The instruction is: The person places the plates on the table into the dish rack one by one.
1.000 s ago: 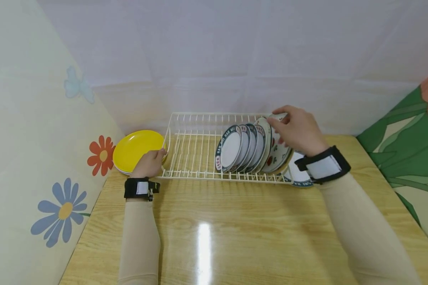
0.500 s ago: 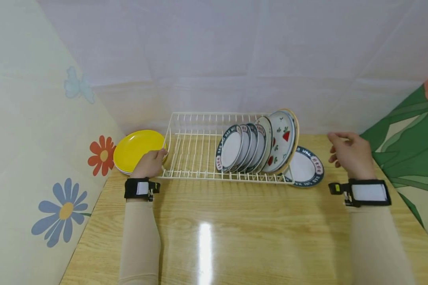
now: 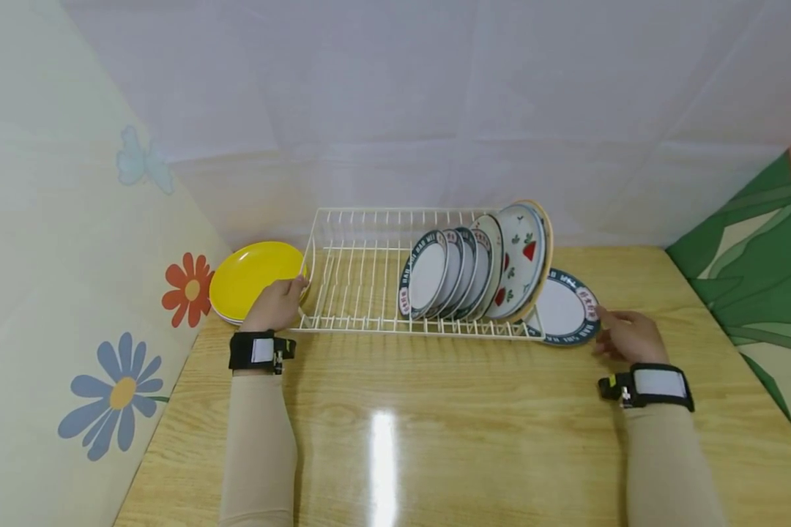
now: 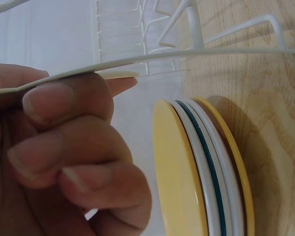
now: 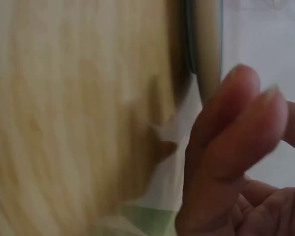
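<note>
My left hand (image 3: 275, 304) grips the left end of the white wire dish rack (image 3: 362, 331); its curled fingers (image 4: 73, 142) hold the rim wire in the left wrist view. In the rack's right half, several plates lean in a row: small dark-rimmed plates (image 3: 428, 277), then larger ones, including a strawberry plate (image 3: 517, 272). An orange-rimmed plate (image 3: 546, 267) stands outermost. Right of the rack, a dark-rimmed plate (image 3: 563, 307) lies on the table, partly hidden by the rack. My right hand (image 3: 633, 335) is at its right rim, fingers loosely bent and thumb apart from them.
A stack of plates with a yellow plate (image 3: 253, 278) on top stands left of the rack, close to the flowered side wall (image 3: 119, 256). The wooden table (image 3: 474, 424) stretches in front, and a pale cloth (image 3: 402, 102) hangs behind.
My right hand has let go of the outer plates in the rack, swung right, then come down to the rim of the plate on the table. My left hand has stayed on the rack.
</note>
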A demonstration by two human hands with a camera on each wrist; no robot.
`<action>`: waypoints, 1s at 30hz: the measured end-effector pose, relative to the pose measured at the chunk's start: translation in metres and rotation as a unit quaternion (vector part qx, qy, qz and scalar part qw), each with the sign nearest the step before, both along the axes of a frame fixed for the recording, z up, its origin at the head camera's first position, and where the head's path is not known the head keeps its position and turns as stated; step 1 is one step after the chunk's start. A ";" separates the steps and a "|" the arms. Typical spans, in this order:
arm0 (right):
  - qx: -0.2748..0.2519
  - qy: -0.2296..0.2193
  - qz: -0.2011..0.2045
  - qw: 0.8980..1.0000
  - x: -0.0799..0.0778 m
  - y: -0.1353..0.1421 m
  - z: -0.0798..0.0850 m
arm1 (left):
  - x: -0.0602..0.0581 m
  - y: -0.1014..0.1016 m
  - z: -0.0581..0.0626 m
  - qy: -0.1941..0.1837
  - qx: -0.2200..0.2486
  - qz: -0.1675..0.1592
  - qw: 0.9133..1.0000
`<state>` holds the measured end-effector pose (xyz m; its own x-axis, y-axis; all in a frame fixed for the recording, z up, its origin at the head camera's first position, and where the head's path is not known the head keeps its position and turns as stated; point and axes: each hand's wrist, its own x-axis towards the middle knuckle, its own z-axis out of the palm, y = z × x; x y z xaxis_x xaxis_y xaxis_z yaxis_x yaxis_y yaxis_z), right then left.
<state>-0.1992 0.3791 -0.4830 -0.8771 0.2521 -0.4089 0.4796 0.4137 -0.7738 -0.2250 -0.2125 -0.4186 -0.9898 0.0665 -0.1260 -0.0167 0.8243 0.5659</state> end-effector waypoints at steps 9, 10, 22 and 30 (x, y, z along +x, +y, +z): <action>-0.020 0.005 0.018 1.000 -0.006 -0.006 -0.013 | 0.000 0.003 0.002 0.000 0.006 0.004 1.000; -0.025 0.004 0.020 0.999 -0.006 -0.005 -0.014 | 0.000 0.003 0.002 -0.001 0.006 0.003 1.000; -0.118 0.022 0.040 0.992 -0.004 -0.006 -0.017 | 0.002 -0.003 0.000 -0.006 -0.007 0.001 1.000; -0.077 0.033 0.033 0.996 -0.002 -0.008 -0.014 | 0.000 -0.001 -0.001 0.002 -0.003 -0.004 1.000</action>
<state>-0.2013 0.3709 -0.4973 -0.9161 0.1330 -0.3782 0.4009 0.3169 -0.8596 -0.2252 -0.2132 -0.4195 -0.9898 0.0731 -0.1225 -0.0084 0.8273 0.5617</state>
